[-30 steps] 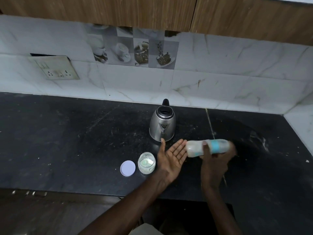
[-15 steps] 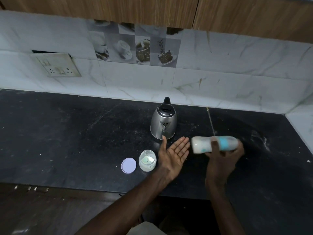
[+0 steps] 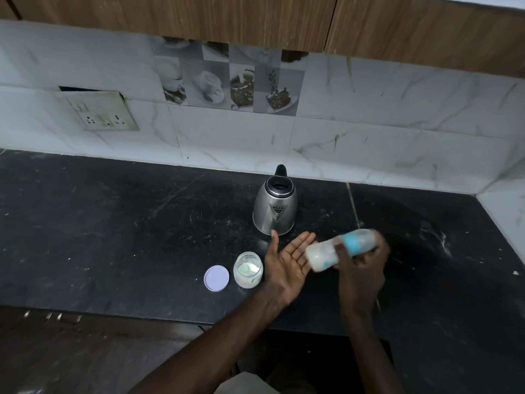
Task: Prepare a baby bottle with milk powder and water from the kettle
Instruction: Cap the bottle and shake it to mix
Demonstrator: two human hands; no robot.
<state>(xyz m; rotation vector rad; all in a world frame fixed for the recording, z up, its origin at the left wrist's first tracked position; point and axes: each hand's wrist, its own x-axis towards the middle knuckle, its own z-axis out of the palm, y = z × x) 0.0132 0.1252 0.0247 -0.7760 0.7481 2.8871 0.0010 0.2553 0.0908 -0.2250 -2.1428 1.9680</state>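
text: none legible — bottle [image 3: 338,248] blurred (kettle [image 3: 275,213] unmarked)

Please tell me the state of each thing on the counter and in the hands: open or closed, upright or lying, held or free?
Baby bottle: held sideways, blurred, base against the left palm.
Right hand: closed around the bottle.
Left hand: open, palm up, holding nothing.
Kettle: upright, free; lid state unclear.
Jar: upright, open, powder inside.
Jar lid: off, flat beside the jar.
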